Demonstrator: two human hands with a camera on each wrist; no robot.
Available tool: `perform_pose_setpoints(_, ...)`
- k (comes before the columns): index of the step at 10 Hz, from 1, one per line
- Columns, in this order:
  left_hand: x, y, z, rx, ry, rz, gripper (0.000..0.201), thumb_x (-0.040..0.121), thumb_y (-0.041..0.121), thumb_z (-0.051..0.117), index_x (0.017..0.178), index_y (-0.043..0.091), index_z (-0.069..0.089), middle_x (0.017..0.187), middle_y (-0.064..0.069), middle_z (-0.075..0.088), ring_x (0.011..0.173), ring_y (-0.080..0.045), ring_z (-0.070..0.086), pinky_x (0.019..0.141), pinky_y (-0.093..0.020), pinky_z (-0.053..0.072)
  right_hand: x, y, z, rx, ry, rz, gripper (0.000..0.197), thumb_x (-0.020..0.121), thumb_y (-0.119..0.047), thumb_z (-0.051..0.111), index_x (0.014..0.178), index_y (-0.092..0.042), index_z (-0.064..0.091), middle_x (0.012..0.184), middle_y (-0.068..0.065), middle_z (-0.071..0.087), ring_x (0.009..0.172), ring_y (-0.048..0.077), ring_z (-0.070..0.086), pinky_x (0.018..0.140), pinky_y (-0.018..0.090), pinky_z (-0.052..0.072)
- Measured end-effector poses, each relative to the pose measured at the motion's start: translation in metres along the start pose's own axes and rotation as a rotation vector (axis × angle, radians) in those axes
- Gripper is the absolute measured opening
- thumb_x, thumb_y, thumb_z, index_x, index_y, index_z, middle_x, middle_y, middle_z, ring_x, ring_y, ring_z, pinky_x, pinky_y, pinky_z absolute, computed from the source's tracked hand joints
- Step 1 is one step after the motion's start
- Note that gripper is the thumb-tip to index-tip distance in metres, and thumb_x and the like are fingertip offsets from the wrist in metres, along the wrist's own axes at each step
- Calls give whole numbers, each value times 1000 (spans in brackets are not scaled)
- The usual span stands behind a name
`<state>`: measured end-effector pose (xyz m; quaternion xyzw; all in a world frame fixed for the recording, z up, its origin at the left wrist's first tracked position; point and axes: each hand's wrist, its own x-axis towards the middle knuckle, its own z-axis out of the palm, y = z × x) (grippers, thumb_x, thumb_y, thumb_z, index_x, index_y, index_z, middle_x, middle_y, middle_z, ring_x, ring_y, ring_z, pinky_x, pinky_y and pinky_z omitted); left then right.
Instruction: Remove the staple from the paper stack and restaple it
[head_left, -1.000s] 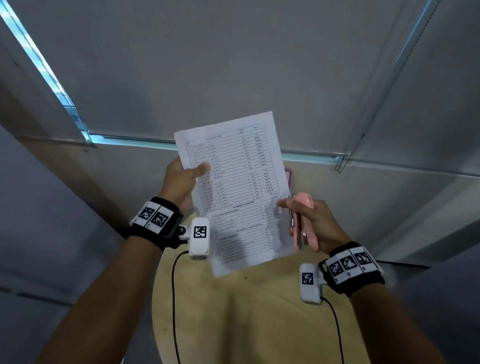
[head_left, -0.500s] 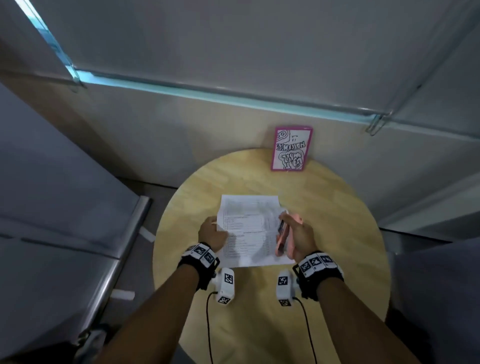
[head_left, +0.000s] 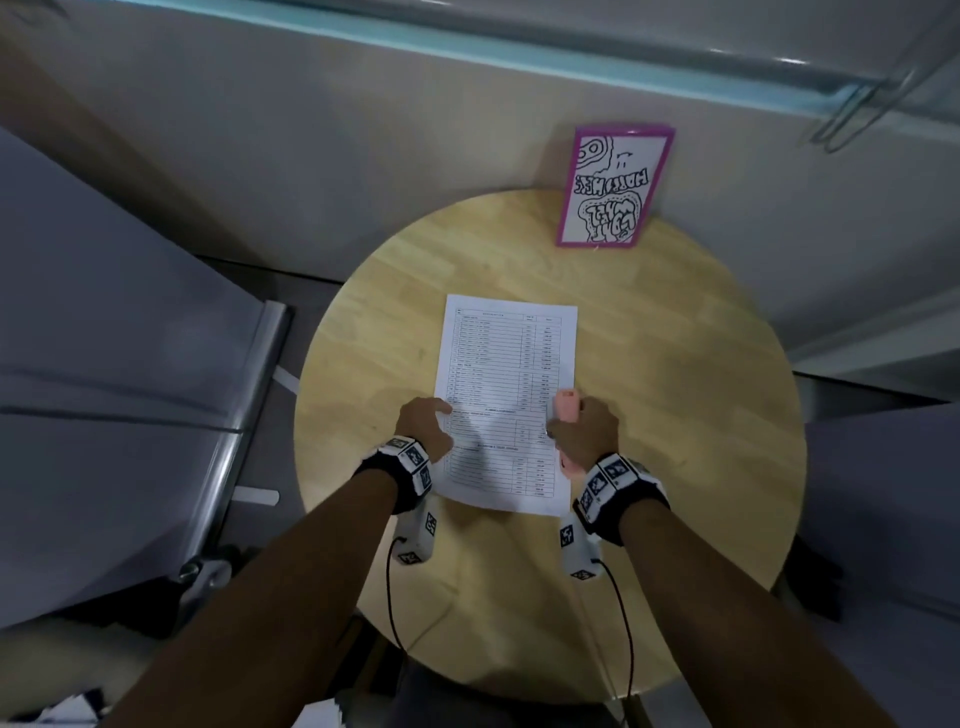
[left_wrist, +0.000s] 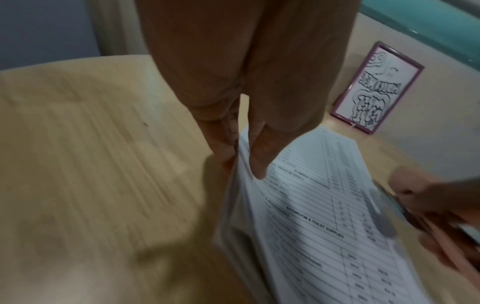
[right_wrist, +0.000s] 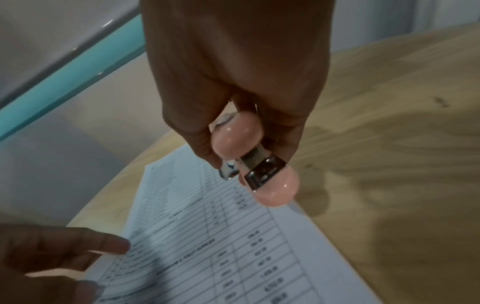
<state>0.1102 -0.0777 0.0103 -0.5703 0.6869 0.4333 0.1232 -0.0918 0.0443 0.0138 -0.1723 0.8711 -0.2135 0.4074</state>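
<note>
A white printed paper stack (head_left: 504, 374) lies on the round wooden table (head_left: 675, 389). My left hand (head_left: 426, 423) pinches its left edge, thumb on top of the sheet and fingers under it (left_wrist: 249, 156). My right hand (head_left: 584, 431) grips a pink stapler (head_left: 563, 408) at the stack's right edge. In the right wrist view the pink stapler (right_wrist: 257, 164) points its metal mouth down over the paper stack (right_wrist: 233, 246), with the jaws slightly apart. No staple can be made out in the blurred frames.
A pink-framed card with black doodle lettering (head_left: 613, 184) leans against the wall at the table's far edge. A grey upholstered seat with a metal rail (head_left: 244, 415) stands to the left. Cables run from both wrist cameras over the table's near side.
The paper stack was held up in the air a second ago and now lies on the table. Both hands came down with it, and the view has tilted down.
</note>
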Motion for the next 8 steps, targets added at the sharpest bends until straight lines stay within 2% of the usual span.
perform_pose_setpoints(1,2,0,4,58,-14,5,57,75,6,74,130,13,58,133,-11,58,121,-28,56,92,-29,49,6,-21,10,-42,-11,-50,37,82,-17,79,113,-2,64,101,6,66,91,24,65,75,27,48)
perform_pose_setpoints(2,-1,-3,7,138,-28,35,62,72,8,73,128,20,52,117,-11,62,100,-29,62,72,-31,51,15,-36,25,-81,-6,-77,39,81,-24,81,108,0,66,97,8,65,85,23,61,71,26,46)
perform_pose_setpoints(3,-4,-7,10,224,-33,76,64,71,7,69,128,26,45,103,-12,63,84,-29,62,63,-35,53,21,-44,37,-147,-25,-85,27,83,-24,77,94,-4,63,89,8,63,82,24,62,66,28,45)
perform_pose_setpoints(4,-9,-14,13,267,-17,87,63,74,9,65,128,30,39,92,-10,63,74,-29,61,61,-38,56,22,-49,43,-265,5,-100,36,84,-34,75,104,-6,62,95,5,60,92,28,65,74,35,54)
perform_pose_setpoints(5,-14,-19,13,289,5,115,63,79,13,62,132,33,36,83,-6,62,67,-28,57,59,-35,54,26,-48,48,-288,62,-148,50,81,-54,68,96,-6,66,97,11,68,95,32,69,74,36,57)
perform_pose_setpoints(6,-19,-25,10,299,-20,125,67,80,15,61,137,36,31,86,-6,65,74,-31,63,62,-35,54,24,-42,43,-291,43,-161,52,80,-60,70,79,-9,60,84,10,65,80,28,66,63,29,46)
perform_pose_setpoints(7,-26,-32,3,301,-107,99,84,76,16,65,145,40,22,92,-10,68,83,-34,66,67,-37,56,9,-36,24,-223,23,-121,52,82,-60,72,77,-10,55,75,2,57,68,20,57,57,24,40)
perform_pose_setpoints(8,-38,-53,-4,186,-160,89,84,74,24,59,149,40,23,92,-19,70,86,-41,66,72,-44,56,-3,3,15,-251,-28,-215,56,89,-62,63,63,-18,41,64,-6,41,57,10,40,51,25,25)
